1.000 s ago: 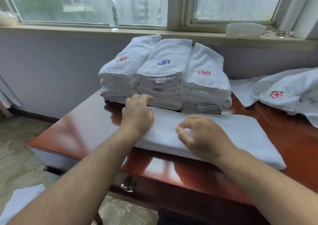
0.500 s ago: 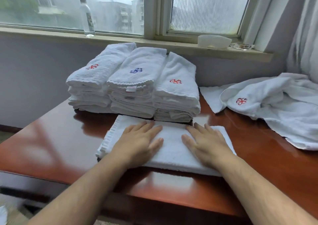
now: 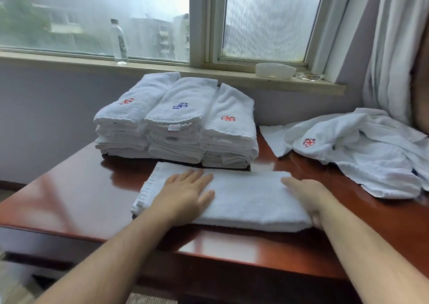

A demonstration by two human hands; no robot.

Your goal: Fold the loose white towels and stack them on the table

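A folded white towel (image 3: 246, 199) lies flat near the front of the red-brown table (image 3: 76, 201). My left hand (image 3: 185, 194) rests palm down on its left part, fingers spread. My right hand (image 3: 306, 194) lies on the towel's right end, its fingers over the top and the thumb side at the right edge. Behind the towel stand three side-by-side stacks of folded white towels (image 3: 178, 122) with red and blue embroidered marks. A heap of loose white towels (image 3: 357, 150) lies at the table's right.
On the window sill (image 3: 69, 59) stand a clear plastic bottle (image 3: 119, 42), a white container (image 3: 275, 70) and a glass ashtray (image 3: 310, 76). A white curtain (image 3: 394, 48) hangs at the right. The table's front edge is close to me.
The towel was folded shorter a second ago. Since then my hands have slid apart across it, the right one reaching its right end; the view has shifted left.
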